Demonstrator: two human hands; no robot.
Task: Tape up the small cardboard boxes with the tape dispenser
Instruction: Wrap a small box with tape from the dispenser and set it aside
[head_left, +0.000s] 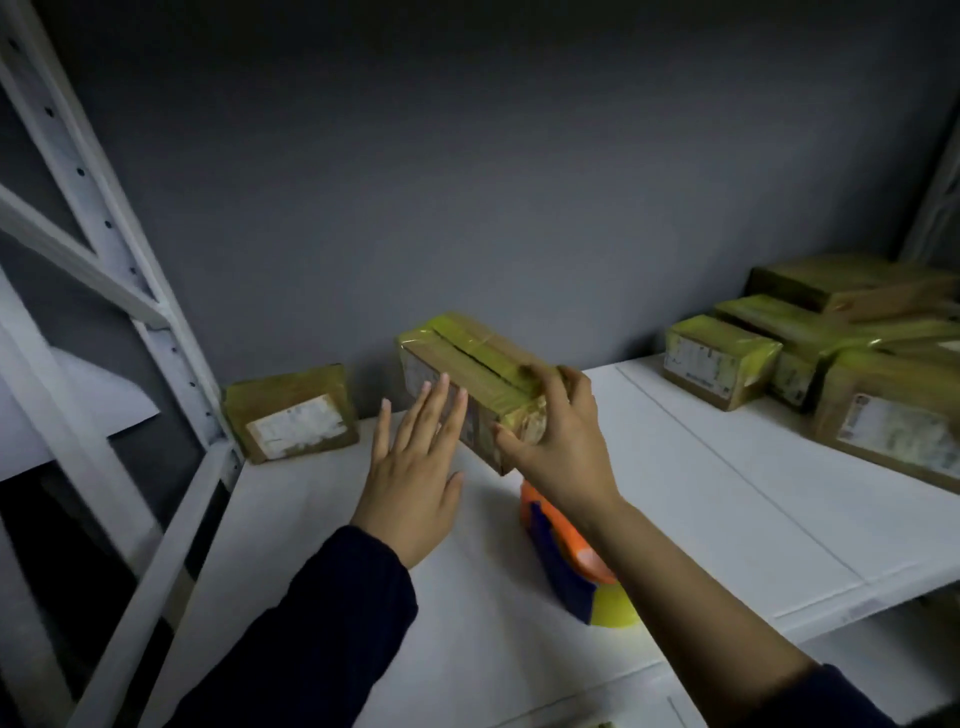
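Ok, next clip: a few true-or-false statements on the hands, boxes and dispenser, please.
1. The right hand grips one end of the held box. True.
2. The left hand holds the tape dispenser. False: it is open beside the box; the dispenser lies on the shelf.
3. A labelled box stands by the wall at rear left. True.
4. The boxes at right carry no tape. False: yellow tape shows on them.

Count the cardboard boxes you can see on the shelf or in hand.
6. The held box is in the right hand, the left box sits by the wall, four right boxes are piled together; others may hide behind them.
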